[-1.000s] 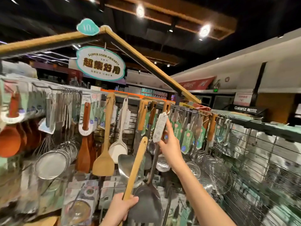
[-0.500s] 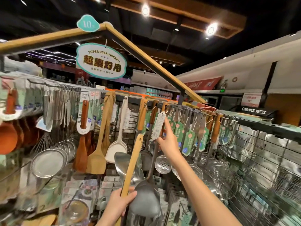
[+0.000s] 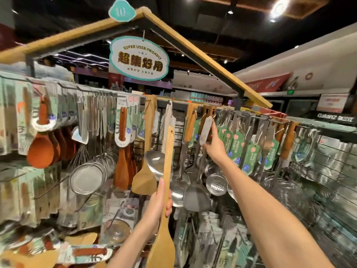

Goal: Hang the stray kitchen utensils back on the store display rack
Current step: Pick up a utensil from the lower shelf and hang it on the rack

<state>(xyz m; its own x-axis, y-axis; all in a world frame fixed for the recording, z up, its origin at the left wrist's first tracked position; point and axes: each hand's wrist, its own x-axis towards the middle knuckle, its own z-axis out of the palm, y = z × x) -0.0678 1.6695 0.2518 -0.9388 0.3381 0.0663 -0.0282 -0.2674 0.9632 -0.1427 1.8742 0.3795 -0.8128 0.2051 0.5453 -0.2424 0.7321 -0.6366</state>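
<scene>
Below my right hand, my left hand wraps a bamboo spatula, blade down. My right fingers pinch a hanging spatula's paper tag at the rack rail.

Both forearms bare; no sleeves or jewellery visible.

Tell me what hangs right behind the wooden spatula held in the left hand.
Behind the wooden spatula that the left hand holds hangs a steel ladle; the handle crosses its bowl. A lighter hanging wooden spatula is beside it. The ladle's own handle is covered.
</scene>
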